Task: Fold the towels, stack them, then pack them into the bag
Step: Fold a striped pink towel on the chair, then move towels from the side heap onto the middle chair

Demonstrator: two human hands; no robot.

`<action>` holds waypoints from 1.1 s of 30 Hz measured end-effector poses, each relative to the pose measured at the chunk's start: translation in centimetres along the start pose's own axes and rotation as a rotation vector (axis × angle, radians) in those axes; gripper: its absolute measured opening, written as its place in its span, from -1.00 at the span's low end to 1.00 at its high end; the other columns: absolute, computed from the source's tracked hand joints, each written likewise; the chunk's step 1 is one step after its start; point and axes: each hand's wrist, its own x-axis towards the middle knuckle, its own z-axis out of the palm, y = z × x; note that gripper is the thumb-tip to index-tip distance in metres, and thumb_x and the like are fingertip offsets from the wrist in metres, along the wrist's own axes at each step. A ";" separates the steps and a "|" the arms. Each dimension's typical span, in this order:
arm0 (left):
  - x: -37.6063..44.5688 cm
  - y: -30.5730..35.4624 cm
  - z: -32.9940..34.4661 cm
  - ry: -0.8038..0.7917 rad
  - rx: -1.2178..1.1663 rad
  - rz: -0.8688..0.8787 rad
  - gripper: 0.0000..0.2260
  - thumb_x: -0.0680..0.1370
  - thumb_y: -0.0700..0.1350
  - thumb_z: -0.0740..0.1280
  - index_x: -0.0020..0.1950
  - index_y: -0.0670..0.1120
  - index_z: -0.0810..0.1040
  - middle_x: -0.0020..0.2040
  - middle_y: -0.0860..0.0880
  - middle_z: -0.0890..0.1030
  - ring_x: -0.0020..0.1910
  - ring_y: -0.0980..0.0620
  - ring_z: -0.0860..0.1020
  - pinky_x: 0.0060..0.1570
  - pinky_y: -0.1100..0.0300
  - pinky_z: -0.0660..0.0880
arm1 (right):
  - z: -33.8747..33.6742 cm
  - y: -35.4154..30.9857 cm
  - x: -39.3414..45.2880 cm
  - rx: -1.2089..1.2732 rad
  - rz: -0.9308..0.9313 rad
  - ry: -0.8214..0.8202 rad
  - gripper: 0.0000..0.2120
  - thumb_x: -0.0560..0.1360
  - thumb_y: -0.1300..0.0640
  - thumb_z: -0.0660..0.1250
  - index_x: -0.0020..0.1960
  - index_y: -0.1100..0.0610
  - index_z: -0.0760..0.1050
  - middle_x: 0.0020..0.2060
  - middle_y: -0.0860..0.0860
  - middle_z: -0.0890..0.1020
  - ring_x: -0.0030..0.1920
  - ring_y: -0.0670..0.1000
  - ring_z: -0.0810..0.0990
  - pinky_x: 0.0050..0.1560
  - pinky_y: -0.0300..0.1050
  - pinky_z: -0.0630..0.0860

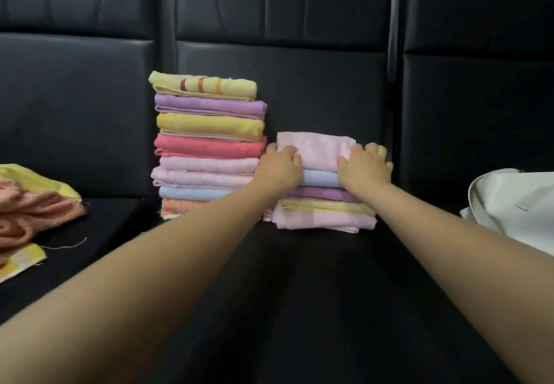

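Note:
Two stacks of folded towels stand on a black sofa seat. The tall stack (pixel 208 143) on the left holds several towels, with a yellow striped one on top. The short stack (pixel 322 203) to its right has a folded pink towel (pixel 317 151) on top. My left hand (pixel 280 166) grips the pink towel's left end, fingers curled over its top edge. My right hand (pixel 364 166) grips its right end the same way. A white bag (pixel 515 203) lies at the right edge of the seat.
Unfolded towels, peach (pixel 33 212) and yellow (pixel 36 178), lie heaped at the left edge. The black sofa backrest (pixel 281 24) rises right behind both stacks. Bare black seat (pixel 299 293) spreads in front of the stacks, between my forearms.

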 end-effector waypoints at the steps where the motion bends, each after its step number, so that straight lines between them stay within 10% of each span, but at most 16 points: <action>1: -1.0 0.2 -0.9 0.018 -0.053 0.021 -0.66 0.66 -0.08 0.08 0.39 -0.13 0.41 0.38 -0.24 0.34 0.35 -0.23 0.34 0.33 0.02 0.25 | -0.8 -0.5 -1.1 0.056 -0.025 0.088 -0.61 0.61 0.05 0.12 0.38 0.18 0.36 0.34 0.17 0.37 0.38 0.18 0.25 0.30 0.09 0.27; 4: -5.6 -0.3 -4.8 0.040 -0.144 0.083 -0.73 0.65 -0.08 0.10 0.20 -0.13 0.53 0.25 -0.16 0.50 0.27 -0.14 0.43 0.22 0.05 0.35 | -2.3 -2.5 -5.5 0.343 -0.195 0.231 -0.73 0.56 0.11 0.22 0.22 0.14 0.49 0.19 0.09 0.50 0.28 0.12 0.36 0.24 0.04 0.35; 12: -17.5 -11.3 -21.2 0.049 -0.129 -0.197 -0.62 0.63 -0.05 0.14 -0.31 -0.02 0.61 -0.28 0.05 0.65 -0.28 0.07 0.59 -0.12 0.12 0.54 | -1.2 -15.5 -17.2 0.753 -0.286 -0.424 -0.67 0.55 0.18 0.20 -0.34 0.05 0.57 -0.43 -0.05 0.61 -0.37 -0.06 0.57 -0.27 -0.18 0.48; 19: -24.7 -25.3 -33.1 0.433 0.215 -0.382 -0.75 0.57 -0.14 0.17 -0.13 -0.20 0.61 -0.13 -0.14 0.62 -0.07 -0.13 0.54 -0.03 -0.04 0.47 | 2.5 -31.5 -22.6 0.943 -0.277 -0.636 -0.68 0.59 0.04 0.21 -0.25 0.16 0.56 -0.36 -0.02 0.57 -0.30 -0.01 0.53 -0.25 -0.15 0.44; 25: -27.5 -34.1 -33.9 0.455 0.238 -0.623 -0.64 0.63 -0.02 0.19 0.41 -0.09 0.43 0.32 -0.24 0.45 0.32 -0.23 0.35 0.29 0.00 0.25 | 2.9 -42.3 -23.8 0.827 -0.360 -0.620 -0.19 0.43 -0.33 0.30 0.54 -0.04 0.11 0.39 0.07 0.29 0.36 0.13 0.37 0.29 -0.01 0.34; 29: -27.7 -36.2 -33.3 0.481 0.129 -0.560 -0.60 0.59 0.16 0.21 0.36 0.02 0.51 0.29 -0.08 0.51 0.30 -0.06 0.43 0.27 0.07 0.35 | 5.1 -46.3 -24.3 0.621 -0.523 -0.755 -0.34 0.38 -0.38 0.13 0.39 -0.10 0.39 0.19 -0.01 0.56 0.16 0.08 0.55 0.17 -0.08 0.49; 33: -27.9 -35.1 -33.3 0.447 0.257 -0.453 -0.47 0.49 0.32 0.11 0.34 0.10 0.52 0.33 -0.05 0.44 0.32 -0.08 0.36 0.32 0.02 0.30 | 3.7 -45.4 -23.7 1.019 -0.394 -0.901 -0.77 0.60 0.03 0.16 0.06 -0.03 0.59 0.04 -0.03 0.62 -0.05 -0.04 0.61 -0.02 -0.23 0.60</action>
